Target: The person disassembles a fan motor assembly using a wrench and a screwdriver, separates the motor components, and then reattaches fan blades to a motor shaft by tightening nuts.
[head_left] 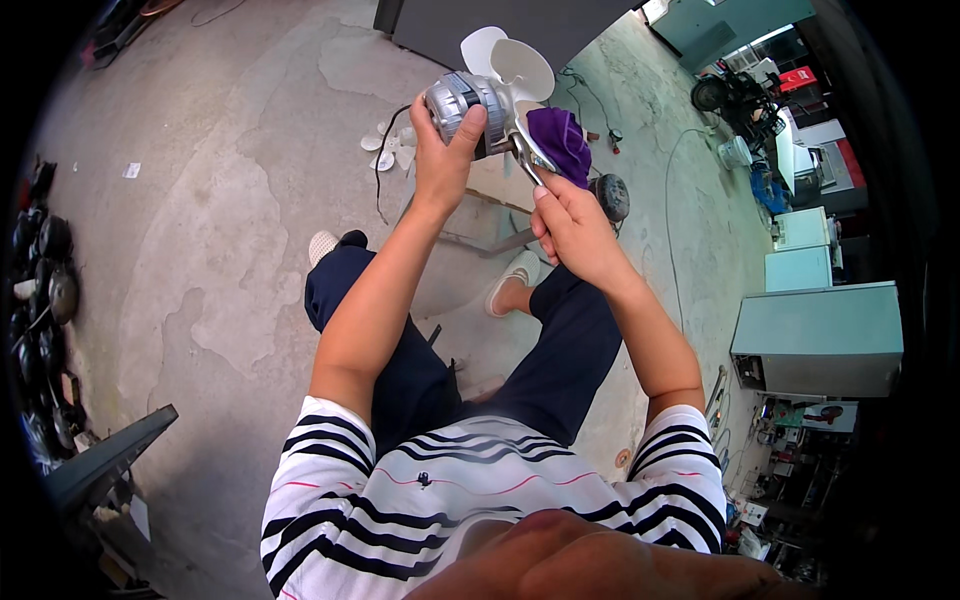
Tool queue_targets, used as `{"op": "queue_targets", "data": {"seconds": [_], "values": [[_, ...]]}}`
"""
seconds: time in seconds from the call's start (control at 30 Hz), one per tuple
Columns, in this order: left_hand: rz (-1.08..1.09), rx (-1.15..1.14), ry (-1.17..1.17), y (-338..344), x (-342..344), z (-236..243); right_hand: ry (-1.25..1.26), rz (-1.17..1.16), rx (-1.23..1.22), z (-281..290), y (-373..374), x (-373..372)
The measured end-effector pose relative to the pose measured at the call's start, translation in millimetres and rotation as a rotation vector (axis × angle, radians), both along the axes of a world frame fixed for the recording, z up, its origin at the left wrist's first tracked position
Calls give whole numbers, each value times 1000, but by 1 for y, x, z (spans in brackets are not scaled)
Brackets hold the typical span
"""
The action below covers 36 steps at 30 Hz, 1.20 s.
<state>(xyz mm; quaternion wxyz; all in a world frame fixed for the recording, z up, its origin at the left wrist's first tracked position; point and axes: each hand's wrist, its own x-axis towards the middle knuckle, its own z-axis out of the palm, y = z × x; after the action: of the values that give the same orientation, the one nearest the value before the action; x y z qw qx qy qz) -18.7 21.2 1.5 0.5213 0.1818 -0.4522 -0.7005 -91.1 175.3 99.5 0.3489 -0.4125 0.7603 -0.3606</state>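
My left hand (446, 160) grips a silver fan motor (461, 100) by its ribbed housing. A white fan blade (520, 68) is at the motor's right side, beside the shaft. My right hand (568, 220) holds a steel hand tool (529, 166), like a wrench or pliers, by its handle; its head is at the shaft under the blade, partly hidden. Behind it is a purple cloth (558, 141). Below the motor stands a low wooden-topped surface on a metal frame (505, 192), with more white blades (399, 148) on the floor to its left.
A dark box-like unit (490, 25) stands ahead, a dark round object (609, 197) right of the low surface. Cables cross the concrete floor. Right are cabinets (817, 340), a motorbike (740, 100) and clutter. Left lie dark parts (45, 290) and a slanted metal piece (120, 452).
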Motion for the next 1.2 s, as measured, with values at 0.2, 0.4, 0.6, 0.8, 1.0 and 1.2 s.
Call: {"op": "queue_targets", "data": {"seconds": [0.2, 0.4, 0.6, 0.8, 1.0, 1.2], "values": [[-395, 265, 166, -2, 1, -2, 762, 117, -363, -43, 8, -5], [-557, 420, 145, 1, 8, 11, 795, 119, -467, -64, 6, -18], [-141, 108, -49, 0, 1, 5, -251, 22, -107, -15, 6, -10], [43, -128, -53, 3, 6, 9, -394, -87, 2, 16, -2, -5], [-238, 204, 146, -3, -1, -3, 443, 16, -192, -38, 4, 1], [-474, 517, 169, 0, 0, 0, 777, 110, -507, -75, -6, -30]]}}
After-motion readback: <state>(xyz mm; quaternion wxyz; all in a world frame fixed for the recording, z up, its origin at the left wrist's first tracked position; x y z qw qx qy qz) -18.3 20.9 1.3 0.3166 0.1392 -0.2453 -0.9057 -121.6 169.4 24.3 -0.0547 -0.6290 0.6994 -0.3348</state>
